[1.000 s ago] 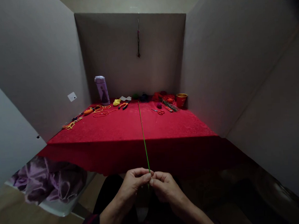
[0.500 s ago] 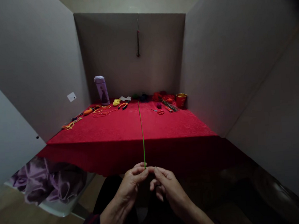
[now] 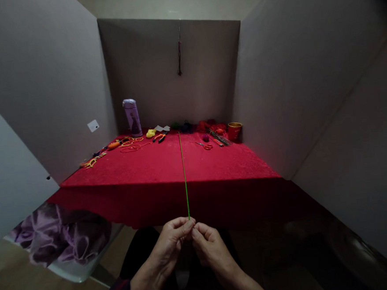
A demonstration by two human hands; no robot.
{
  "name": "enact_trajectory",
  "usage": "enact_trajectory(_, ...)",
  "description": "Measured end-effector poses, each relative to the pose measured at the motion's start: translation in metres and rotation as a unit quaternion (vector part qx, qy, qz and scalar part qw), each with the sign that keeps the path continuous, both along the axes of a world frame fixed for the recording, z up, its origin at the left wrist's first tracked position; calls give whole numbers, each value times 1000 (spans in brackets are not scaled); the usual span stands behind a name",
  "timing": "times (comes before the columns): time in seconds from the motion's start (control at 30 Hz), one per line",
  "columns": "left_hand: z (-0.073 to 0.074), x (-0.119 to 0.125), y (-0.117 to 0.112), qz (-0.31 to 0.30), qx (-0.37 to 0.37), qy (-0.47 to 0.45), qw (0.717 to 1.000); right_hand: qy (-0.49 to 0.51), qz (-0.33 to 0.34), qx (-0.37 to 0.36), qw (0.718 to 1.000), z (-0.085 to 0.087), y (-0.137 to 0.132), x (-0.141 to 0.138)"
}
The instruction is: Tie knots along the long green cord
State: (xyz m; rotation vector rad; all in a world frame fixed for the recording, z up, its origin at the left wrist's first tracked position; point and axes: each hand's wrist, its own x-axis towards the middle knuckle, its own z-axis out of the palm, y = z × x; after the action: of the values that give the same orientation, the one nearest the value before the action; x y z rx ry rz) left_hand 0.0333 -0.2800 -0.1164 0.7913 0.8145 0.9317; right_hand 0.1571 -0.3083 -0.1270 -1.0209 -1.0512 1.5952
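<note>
A long thin green stem wire [image 3: 184, 176] stands nearly upright in front of me, rising from my fingers across the view of the red-clothed table [image 3: 148, 166]. My left hand [image 3: 170, 244] pinches its lower end between thumb and forefinger. My right hand [image 3: 209, 246] is closed beside it, fingertips pressed against the same end of the wire. Both hands hover low over my lap, in front of the table's near edge.
At the table's back lie a purple flask [image 3: 132, 117], orange pliers [image 3: 159, 137], yellow and orange cords [image 3: 130, 143], small scissors [image 3: 206, 146], red yarn and an orange cup [image 3: 235, 130]. Grey partitions wall three sides. Purple cloth [image 3: 63, 233] sits in a bin at left.
My right hand opened briefly away from the wire half a second ago, then closed back onto its lower end. The wire stays nearly upright; the left hand's pinch holds.
</note>
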Motion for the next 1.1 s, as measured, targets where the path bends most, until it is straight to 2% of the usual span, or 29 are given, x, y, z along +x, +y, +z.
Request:
enact_trajectory(0.1, 3, 0, 0, 30, 46, 102, 993, -110, -25, 88, 990, -1, -2, 2)
enact_trajectory(0.2, 2, -2, 0, 81, 141, 234, 959, -254, -46, 195, 946, 1, -4, 7)
enact_trajectory(0.3, 0, -5, -1, 114, 250, 352, 895, -381, -65, 295, 874, 2, -1, 14)
enact_trajectory(0.5, 3, -10, -4, 150, 370, 494, 773, -543, -35, 440, 715, 14, 16, 20)
enact_trajectory(0.6, 3, -13, -3, 170, 412, 537, 716, -563, 1, 490, 665, 26, 24, 18)
enact_trajectory(0.7, 3, -16, -1, 186, 442, 559, 677, -536, 33, 525, 660, 35, 33, 14)
enact_trajectory(0.97, 8, -28, 5, 194, 568, 563, 569, -426, 73, 522, 735, 46, 62, 12)
enact_trajectory(1.03, 10, -29, 7, 205, 589, 556, 550, -421, 70, 510, 747, 46, 68, 11)
enact_trajectory(1.1, 11, -29, 9, 223, 607, 534, 545, -411, 57, 491, 766, 46, 72, 10)
